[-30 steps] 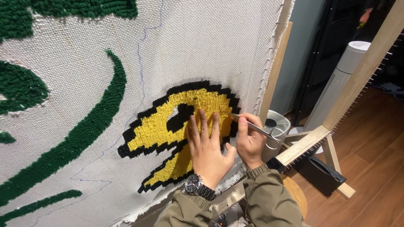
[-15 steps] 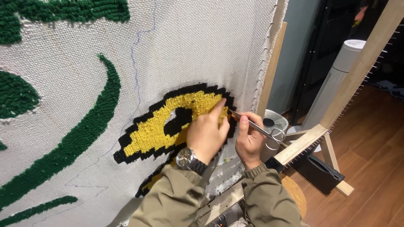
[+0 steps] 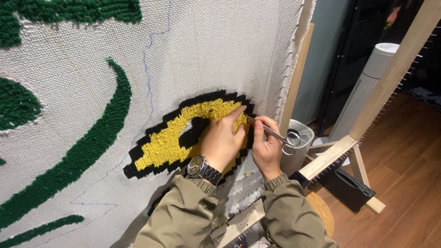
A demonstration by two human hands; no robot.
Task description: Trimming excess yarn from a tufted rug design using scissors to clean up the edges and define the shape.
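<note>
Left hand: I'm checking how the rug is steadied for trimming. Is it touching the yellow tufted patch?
Touching. The head view shows the left hand pressed flat on the yellow tufted patch, fingertips on the pile.

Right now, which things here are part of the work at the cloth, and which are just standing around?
In the work:
left hand pressing on the yellow and black tufted patch
right hand holding small metal scissors
white backing cloth on the wooden frame

Standing about:
white tower fan
round white fan
black case

Scissor (image 3: pixel 275 135) tips hidden behind left hand (image 3: pixel 223 140); green tufting (image 3: pixel 69 9) cut off
</note>
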